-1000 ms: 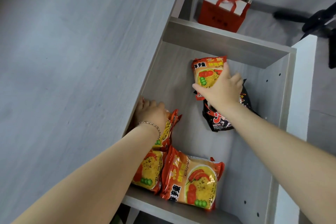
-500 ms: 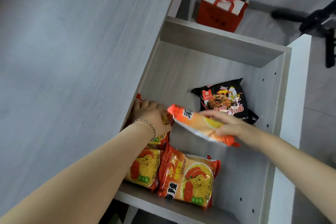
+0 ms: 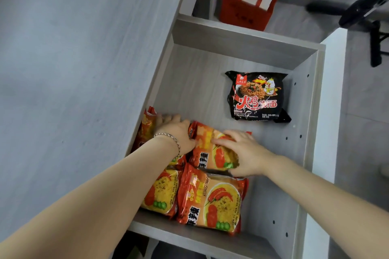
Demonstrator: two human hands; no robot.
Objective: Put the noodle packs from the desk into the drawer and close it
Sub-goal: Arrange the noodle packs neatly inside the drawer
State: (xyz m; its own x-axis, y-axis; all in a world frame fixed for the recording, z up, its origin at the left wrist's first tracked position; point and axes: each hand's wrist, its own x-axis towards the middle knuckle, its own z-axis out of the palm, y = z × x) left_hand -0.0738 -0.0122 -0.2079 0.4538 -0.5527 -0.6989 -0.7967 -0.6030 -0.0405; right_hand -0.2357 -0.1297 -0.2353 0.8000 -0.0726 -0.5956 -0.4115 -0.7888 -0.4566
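The grey drawer (image 3: 303, 132) stands pulled out beside the desk (image 3: 73, 69). Several orange noodle packs lie in its near left part; the frontmost orange pack (image 3: 210, 202) rests at the near wall. My right hand (image 3: 242, 151) presses down on another orange pack (image 3: 208, 149) just behind it, fingers gripping its top. My left hand (image 3: 176, 130), with a bracelet on the wrist, rests on the orange packs at the drawer's left wall, under the desk edge. A black noodle pack (image 3: 256, 96) lies alone farther back on the right.
A red and white gift bag (image 3: 248, 4) stands on the floor beyond the drawer's far wall. Black tripod legs (image 3: 366, 12) reach in at the top right. The drawer's white front panel (image 3: 328, 111) runs along the right side.
My right hand lifted an orange pack off the black pack at the back and brought it down onto the near left group. My left hand stayed on the packs by the left wall.
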